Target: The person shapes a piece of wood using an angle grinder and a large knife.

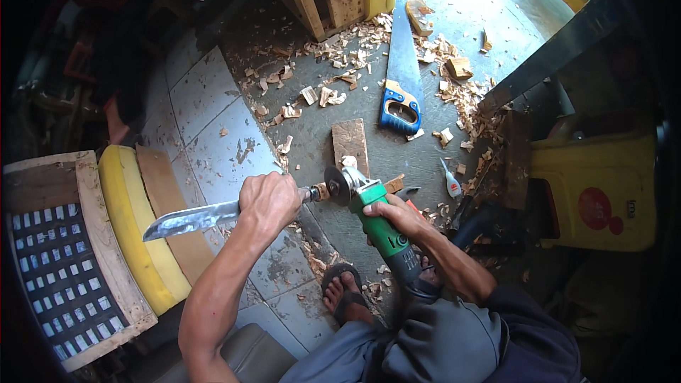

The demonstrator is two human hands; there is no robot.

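My left hand [269, 200] is closed around a machete [195, 220] near the base of its blade. The long grey blade points left, and a short wooden handle [317, 192] sticks out to the right of my fist. In my right hand [403, 215] is a green angle grinder [386, 232], gripped by its body. Its dark round disc [335, 183] stands on edge right beside the handle's end; whether they touch I cannot tell. Below the disc's far side, a flat wooden block [350, 143] lies on the floor.
A blue-handled handsaw [401, 108] lies ahead among wood chips [461, 103]. A small white bottle [451, 181] is right of the grinder. A yellow plastic container [596, 191] stands at right, a wood-framed lattice seat [106, 241] and yellow pad [138, 230] at left. My sandalled foot [344, 291] is below.
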